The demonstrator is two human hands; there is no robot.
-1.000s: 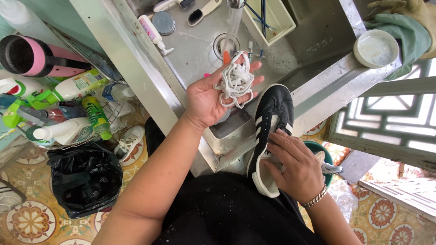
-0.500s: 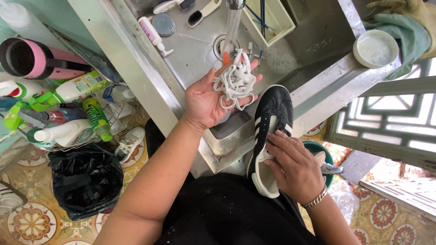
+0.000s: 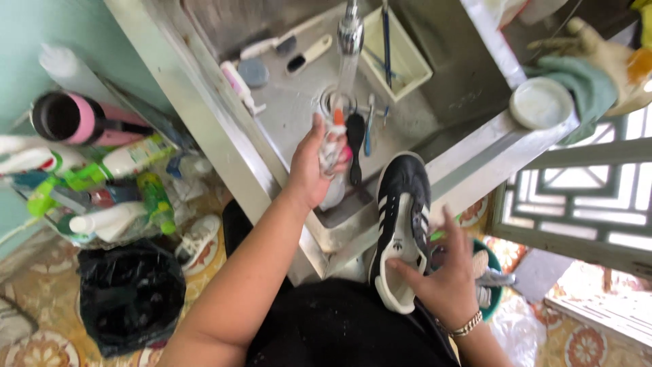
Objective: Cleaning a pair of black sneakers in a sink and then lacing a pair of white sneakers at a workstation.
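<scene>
My left hand (image 3: 309,170) is closed around what looks like bunched white laces (image 3: 331,151) under the tap's (image 3: 350,30) running water in the sink (image 3: 299,102), while my right hand (image 3: 445,282), fingers loosely spread, steadies the black sneaker (image 3: 401,217) just beside it.

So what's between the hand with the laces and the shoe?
In the head view, a black brush lies in the sink, between the left hand and the black shoe.

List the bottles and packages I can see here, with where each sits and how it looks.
White squeeze bottle: lying left of the sink, green cap.
Green spray bottle: below it, yellow label.
White bottle: lying lowest in that pile.
Pink-and-white tube: on the sink's left rim.
</scene>
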